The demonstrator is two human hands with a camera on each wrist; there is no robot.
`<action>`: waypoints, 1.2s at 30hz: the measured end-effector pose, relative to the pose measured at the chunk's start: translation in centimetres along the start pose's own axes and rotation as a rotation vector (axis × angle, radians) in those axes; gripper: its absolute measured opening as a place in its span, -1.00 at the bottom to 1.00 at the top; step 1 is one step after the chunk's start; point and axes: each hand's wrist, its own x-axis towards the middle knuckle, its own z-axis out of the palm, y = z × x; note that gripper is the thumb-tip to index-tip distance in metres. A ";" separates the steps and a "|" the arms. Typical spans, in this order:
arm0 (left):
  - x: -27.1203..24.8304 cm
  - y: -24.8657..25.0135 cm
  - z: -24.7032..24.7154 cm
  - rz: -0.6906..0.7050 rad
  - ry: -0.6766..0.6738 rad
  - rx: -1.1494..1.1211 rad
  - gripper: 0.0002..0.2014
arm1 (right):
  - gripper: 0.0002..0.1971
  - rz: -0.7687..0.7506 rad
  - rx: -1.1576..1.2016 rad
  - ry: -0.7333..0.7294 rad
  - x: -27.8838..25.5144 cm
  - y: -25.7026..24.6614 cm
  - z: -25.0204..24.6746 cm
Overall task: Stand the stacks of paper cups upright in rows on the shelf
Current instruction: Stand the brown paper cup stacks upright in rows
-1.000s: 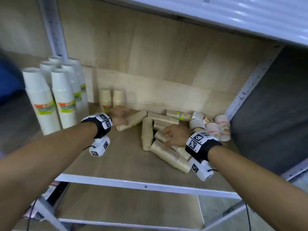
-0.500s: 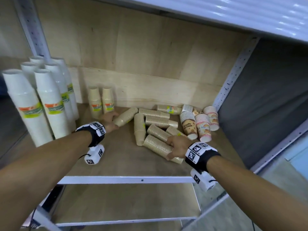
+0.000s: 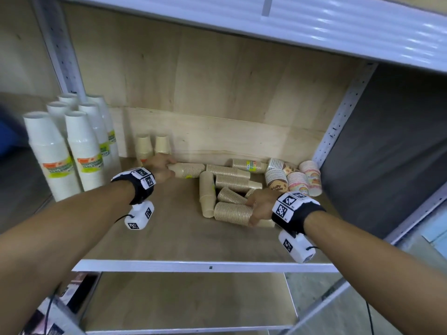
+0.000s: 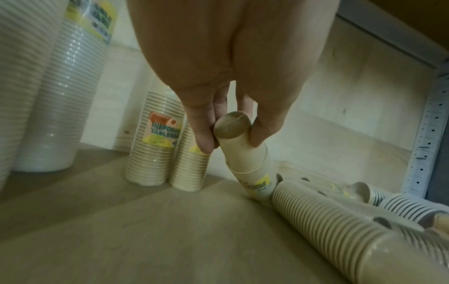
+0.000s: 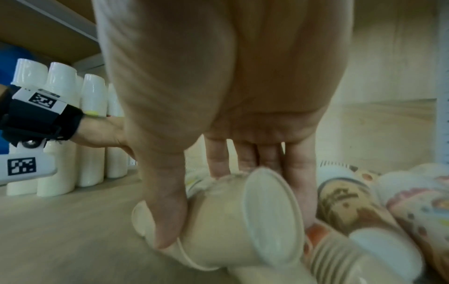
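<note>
- The left hand pinches the closed base end of a beige cup stack, thumb on one side and fingers on the other. The stack is tilted, its open end resting on the shelf board.
- To finish this step well, pivot the stack about its lower rim until it is vertical, then seat it just beside the two upright beige stacks at about 11 o'clock on the board, extending their row. Let go only once the rim sits flat.
- The right hand grasps a second, ribbed beige stack lying on its side at the near edge of the heap. The thumb wraps one flank and the fingers reach over the far side. Judged from the wrist view, the hold is near one end, so the other end may sag or the cups may separate if lifted fast.
- Both forearms reach forward into the shelf bay, palms down and wrists roughly level. The left hand sits at about 10 o'clock of the heap, the right at about 5 o'clock.
- The remaining fallen stacks lie jumbled from the board's centre toward 2 o'clock, with printed cup stacks at the far right.
- Tall white stacks stand upright at 9 o'clock.
</note>
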 end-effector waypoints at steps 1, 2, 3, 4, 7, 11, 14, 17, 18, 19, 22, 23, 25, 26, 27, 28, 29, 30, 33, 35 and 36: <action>0.0 0.5 -0.4 0.003 0.006 -0.030 -0.57 | -0.40 -0.001 -0.005 0.008 0.0 0.0 -0.9; 0.2 0.9 -0.8 0.007 0.017 -0.059 -0.60 | -0.42 -0.007 -0.002 0.019 -0.1 0.0 -1.9; 0.2 1.4 -1.2 0.018 0.028 -0.079 -0.64 | -0.44 -0.013 0.012 0.031 -0.1 -0.1 -2.9; 0.3 1.9 -1.6 0.034 0.036 -0.095 -0.68 | -0.45 -0.021 0.031 0.043 -0.1 -0.2 -3.9; 0.2 3.2 -3.1 0.086 0.038 -0.110 -0.77 | -0.43 -0.022 0.113 0.095 0.1 -0.9 -6.6; -0.1 4.7 -5.2 0.096 0.025 -0.054 -0.76 | -0.55 -0.013 0.096 0.201 0.9 -2.6 -9.4; -0.5 5.7 -7.0 0.112 0.005 0.017 -0.76 | -0.62 -0.038 0.068 0.263 1.5 -4.5 -11.2; -0.7 6.3 -8.9 0.132 0.014 0.135 -0.73 | -0.56 -0.072 0.146 0.321 2.7 -6.2 -13.1; -0.8 6.4 -9.5 0.122 0.013 0.162 -0.72 | -0.54 -0.089 0.168 0.342 3.2 -6.8 -13.5; -0.8 6.4 -10.0 0.109 0.006 0.182 -0.72 | -0.54 -0.105 0.181 0.361 3.6 -7.4 -13.8; -1.1 6.2 -11.4 0.081 -0.015 0.230 -0.73 | -0.56 -0.157 0.174 0.402 5.1 -9.5 -14.1; -1.3 6.2 -11.7 0.071 -0.018 0.247 -0.74 | -0.58 -0.174 0.160 0.408 5.6 -10.2 -14.0; -1.6 6.0 -12.2 0.054 -0.019 0.281 -0.74 | -0.60 -0.214 0.152 0.412 6.5 -11.6 -13.7; -1.8 5.9 -12.4 0.044 -0.018 0.292 -0.74 | -0.62 -0.231 0.152 0.412 7.0 -12.3 -13.4; -2.0 5.7 -12.5 0.034 -0.018 0.299 -0.73 | -0.63 -0.247 0.149 0.411 7.5 -12.9 -13.1; -2.1 5.5 -12.6 0.027 -0.015 0.301 -0.73 | -0.64 -0.260 0.146 0.406 8.0 -13.6 -12.8; -2.2 5.2 -12.5 0.018 -0.011 0.306 -0.72 | -0.65 -0.269 0.144 0.397 8.5 -14.2 -12.5; -2.4 5.0 -12.5 0.010 -0.005 0.312 -0.71 | -0.65 -0.278 0.143 0.386 9.0 -14.8 -12.1; -2.6 4.1 -11.9 -0.030 -0.001 0.306 -0.71 | -0.64 -0.298 0.135 0.362 10.6 -16.3 -11.2; -2.7 3.6 -11.5 -0.057 -0.008 0.309 -0.70 | -0.65 -0.315 0.127 0.353 11.3 -17.0 -10.8; -2.8 3.4 -11.3 -0.068 -0.013 0.313 -0.69 | -0.66 -0.323 0.126 0.352 11.7 -17.4 -10.6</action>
